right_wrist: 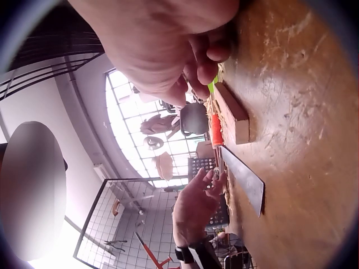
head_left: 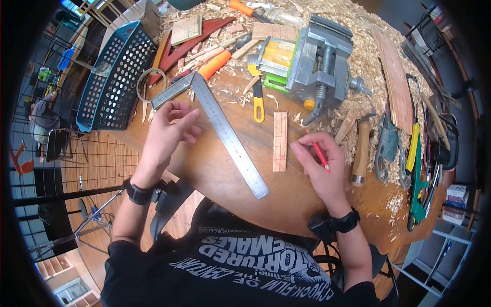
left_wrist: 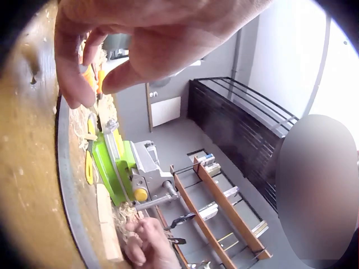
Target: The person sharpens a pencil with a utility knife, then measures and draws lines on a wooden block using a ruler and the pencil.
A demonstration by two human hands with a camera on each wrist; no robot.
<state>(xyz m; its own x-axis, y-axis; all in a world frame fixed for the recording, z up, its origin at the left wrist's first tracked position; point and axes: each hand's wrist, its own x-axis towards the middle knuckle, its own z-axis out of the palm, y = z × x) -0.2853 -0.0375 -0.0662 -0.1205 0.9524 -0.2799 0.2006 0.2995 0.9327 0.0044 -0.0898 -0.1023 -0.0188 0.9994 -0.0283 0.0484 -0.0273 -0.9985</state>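
A metal try square with a ruler blade (head_left: 230, 138) lies slanting on the wooden bench. Beside its handle, the left hand (head_left: 166, 134) hovers with loosely bent fingers and holds nothing; the left wrist view shows a gap between thumb and fingers of this hand (left_wrist: 140, 47). A small wooden block (head_left: 280, 141) with red pencil lines lies to the right of the blade. Just right of the block, the right hand (head_left: 326, 166) grips a red pencil (head_left: 320, 155). In the right wrist view the right hand (right_wrist: 168, 50) hides the pencil, above the block (right_wrist: 233, 115).
A grey vise (head_left: 325, 61) stands behind the block, with a yellow utility knife (head_left: 259, 105) beside it. A perforated basket (head_left: 115, 77) is at the left. Wood shavings, a wooden-handled chisel (head_left: 361, 148) and several other tools lie along the right side.
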